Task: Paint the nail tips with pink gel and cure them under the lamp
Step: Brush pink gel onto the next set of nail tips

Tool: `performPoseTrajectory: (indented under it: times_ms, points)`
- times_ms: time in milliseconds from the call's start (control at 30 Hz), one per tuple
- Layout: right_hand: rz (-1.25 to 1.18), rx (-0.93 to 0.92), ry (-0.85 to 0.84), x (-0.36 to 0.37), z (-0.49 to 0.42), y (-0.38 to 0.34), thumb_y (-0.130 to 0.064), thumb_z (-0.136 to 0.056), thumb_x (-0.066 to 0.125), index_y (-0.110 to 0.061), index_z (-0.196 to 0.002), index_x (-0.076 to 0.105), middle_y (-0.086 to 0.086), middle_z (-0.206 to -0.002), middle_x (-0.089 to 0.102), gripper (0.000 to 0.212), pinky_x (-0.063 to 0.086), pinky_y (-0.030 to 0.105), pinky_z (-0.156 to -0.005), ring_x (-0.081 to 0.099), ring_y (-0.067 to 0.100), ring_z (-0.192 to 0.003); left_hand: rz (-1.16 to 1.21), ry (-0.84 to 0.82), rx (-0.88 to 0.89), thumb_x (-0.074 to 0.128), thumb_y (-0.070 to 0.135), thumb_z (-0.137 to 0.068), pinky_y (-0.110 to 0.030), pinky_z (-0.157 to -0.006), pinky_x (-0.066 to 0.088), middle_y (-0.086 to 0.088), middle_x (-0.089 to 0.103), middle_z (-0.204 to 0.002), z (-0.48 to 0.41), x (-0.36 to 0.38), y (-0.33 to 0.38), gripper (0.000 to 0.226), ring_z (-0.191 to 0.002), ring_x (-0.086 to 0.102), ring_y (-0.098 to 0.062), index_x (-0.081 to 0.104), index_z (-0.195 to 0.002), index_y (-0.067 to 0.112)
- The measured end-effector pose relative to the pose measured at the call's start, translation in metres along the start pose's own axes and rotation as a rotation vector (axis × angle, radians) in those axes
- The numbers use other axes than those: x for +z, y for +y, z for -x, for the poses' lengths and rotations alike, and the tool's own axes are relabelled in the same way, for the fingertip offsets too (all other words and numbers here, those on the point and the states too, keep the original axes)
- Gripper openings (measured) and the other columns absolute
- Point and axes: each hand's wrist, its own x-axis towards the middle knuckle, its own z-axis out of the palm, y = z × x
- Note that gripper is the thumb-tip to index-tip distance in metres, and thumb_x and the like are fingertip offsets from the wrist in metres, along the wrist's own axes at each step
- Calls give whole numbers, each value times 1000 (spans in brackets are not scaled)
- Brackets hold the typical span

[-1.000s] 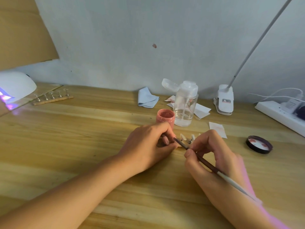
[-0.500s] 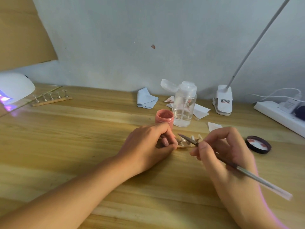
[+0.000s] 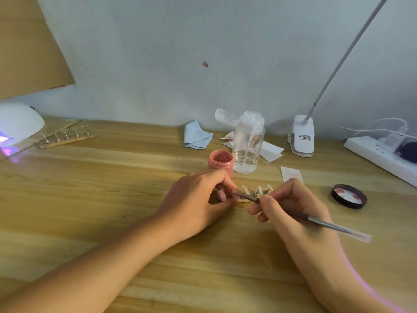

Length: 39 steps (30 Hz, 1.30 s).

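Steadying the strip of nail tips (image 3: 257, 192) on the surface (image 3: 112, 188), in front of the pink gel jar (image 3: 221, 160), the left hand (image 3: 198, 199) is pinching its left end; the right hand (image 3: 291, 206) is gripping the brush (image 3: 327, 223) pen-style. Judgement: light, short strokes with the wrist resting down are suiting this step. Long axis of the brush is running lower-right to upper-left, bristles pointing at the left hand.
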Motion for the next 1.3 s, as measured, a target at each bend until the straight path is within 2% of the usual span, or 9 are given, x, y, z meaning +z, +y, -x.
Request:
performPoseTrajectory:
  times_ms: [200,433,533,633,767,900,1033,1167,1300]
  points:
    - [-33,18,17,-1,-2,2,-9,-89,63,-7,-76,56,1,-72,75,15,48,11,-60,65,7,-63,-2,-7,4,77,30,-81,-24,-64,50,20,65,-78,0,-1,1,13,-73,63,-1,68,-90,33]
    - [-40,-3,45,-1,-1,-1,-6,-90,63,-5,-78,55,3,-70,74,15,49,15,-60,63,8,-62,0,-16,5,76,27,-80,-10,-60,41,25,64,-76,-1,-1,2,12,-71,62,1,68,-87,31]
    - [-103,-77,136,-1,2,-9,-19,-86,62,-7,-84,53,9,-68,69,16,48,17,-61,62,7,-61,25,-19,-20,76,27,-78,-7,-61,40,30,64,-78,-1,-2,4,12,-70,61,5,66,-81,31]
    - [-69,-123,134,0,3,-20,-26,-80,64,-12,-87,59,7,-71,68,16,47,13,-60,62,6,-62,39,-19,-28,75,28,-79,-6,-59,37,28,62,-72,-1,-1,5,13,-65,59,5,62,-81,31]
    - [-32,-90,65,-3,-6,-35,-22,-85,72,-20,-89,69,-2,-81,74,6,47,9,-63,66,4,-72,42,-80,-45,78,26,-80,-12,-60,39,28,60,-71,-1,-3,5,18,-64,57,5,62,-85,31]
    - [66,58,-8,2,-37,-45,-27,-76,62,-21,-87,67,-1,-73,75,14,51,20,-57,61,7,-59,119,-83,-119,78,22,-79,-12,-62,42,22,64,-77,-1,-3,4,25,-60,56,3,57,-86,33]
    - [290,103,-44,11,-74,-46,-20,-80,61,-14,-82,59,-3,-66,74,7,54,36,-53,59,9,-51,43,-86,-133,76,27,-79,-30,-72,53,19,67,-83,-1,-2,4,26,-68,59,0,54,-89,35]
    - [564,38,-56,24,-93,-35,-19,-81,63,-20,-71,63,-10,-61,71,10,51,29,-55,58,5,-54,-33,-46,-122,71,33,-78,-27,-71,51,22,68,-86,0,-2,5,21,-73,58,4,55,-91,35]
    - [683,39,-97,35,-100,-27,-24,-82,65,-20,-80,63,-3,-68,72,5,43,24,-54,60,13,-63,-23,-48,-111,62,40,-73,-22,-65,43,26,67,-87,-2,-3,5,17,-67,52,6,56,-89,40]
